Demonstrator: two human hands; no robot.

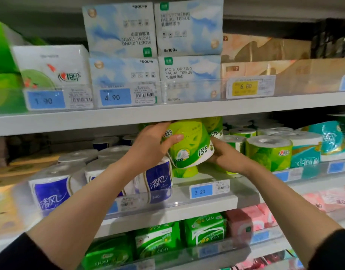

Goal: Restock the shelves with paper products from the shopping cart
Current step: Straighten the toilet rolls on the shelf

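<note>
A green-wrapped toilet roll (189, 145) marked 135 is tilted in the middle shelf's opening, above another green roll (184, 171) on the shelf. My left hand (150, 143) grips its upper left side, thumb across the wrapper. From the lower right, my right hand (226, 154) holds its white bottom end. More green rolls (269, 152) stand to the right on the same shelf (206, 203). No shopping cart is in view.
Blue-wrapped rolls (158, 178) stand left of the green ones, teal rolls (306, 152) to the right. Facial tissue packs (187, 28) fill the upper shelf (167, 114), whose edge hangs just above the held roll. Green packs (158, 240) and pink packs (251, 219) sit below.
</note>
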